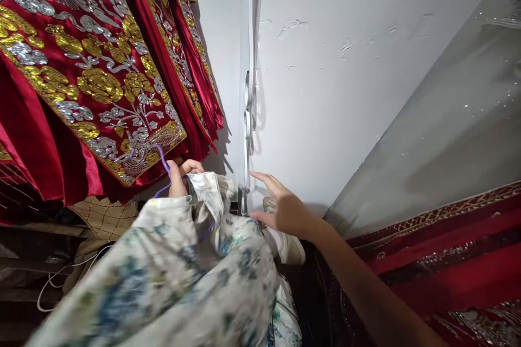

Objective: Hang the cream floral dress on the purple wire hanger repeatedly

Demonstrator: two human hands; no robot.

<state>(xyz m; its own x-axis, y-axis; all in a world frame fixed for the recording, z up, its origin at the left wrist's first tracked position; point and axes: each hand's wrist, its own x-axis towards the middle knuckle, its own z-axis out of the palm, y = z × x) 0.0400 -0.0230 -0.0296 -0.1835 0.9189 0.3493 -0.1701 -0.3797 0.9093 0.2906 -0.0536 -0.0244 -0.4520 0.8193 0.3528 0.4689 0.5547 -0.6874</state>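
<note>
A white garment with a collar and blue-green floral print (pixel 240 293) fills the lower middle of the view. Inside it sits a purple hanger (pixel 164 161), whose thin end curves out past the collar. My left hand (pixel 181 176) is closed at the collar, its thumb in front and fingers behind, right beside the hanger. To the right, my right hand (pixel 280 203) is open, thumb and fingers apart, close to the garment's far shoulder. Whether its thumb touches the cloth I cannot tell.
Red costumes with gold and silver embroidery (pixel 101 87) hang at the upper left. A pale wall (pixel 317 92) with a vertical metal strip (pixel 246 124) stands ahead. Dark red beaded fabric (pixel 459 249) lies at the lower right. A white cable (pixel 51 282) loops at the left.
</note>
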